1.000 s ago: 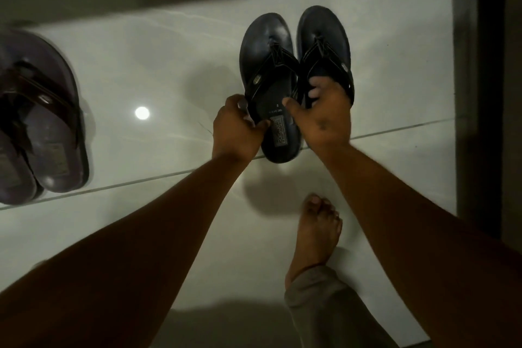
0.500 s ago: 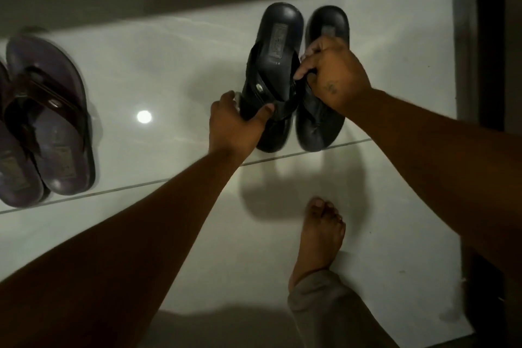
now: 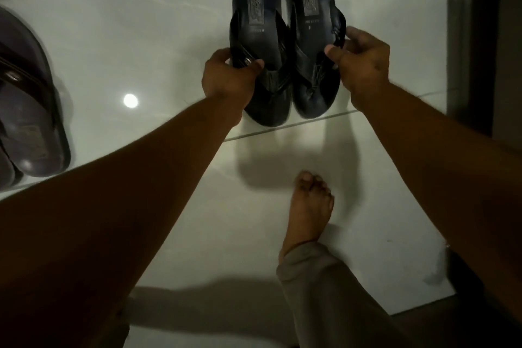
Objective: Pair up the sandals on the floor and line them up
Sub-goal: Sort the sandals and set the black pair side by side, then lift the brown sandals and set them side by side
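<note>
Both black flat rubber sandals now turned right round: heels pointing away, toes pointing back toward the bare foot [image 3: 309,206], not the other way as a moment ago. Left black sandal [image 3: 258,37] and right black sandal [image 3: 313,31] side by side now, touching along the inner edges, toes close to the thin grout line on the shiny white tiled floor [image 3: 169,37]. Left hand [image 3: 226,76] pinching the strap of the left one, grip clamped on it. Right hand [image 3: 364,62] pinching the strap of the right one, grip clamped there too. Hard to tell whether the soles already rest flat on the floor or hang just above it. Off to the left, well apart, a dark purple pair of sandals [image 3: 31,110] lying close together. So the black pair looks matched up and facing one way. Probably only setting down, letting go and checking the row with the purple pair left to do.
</note>
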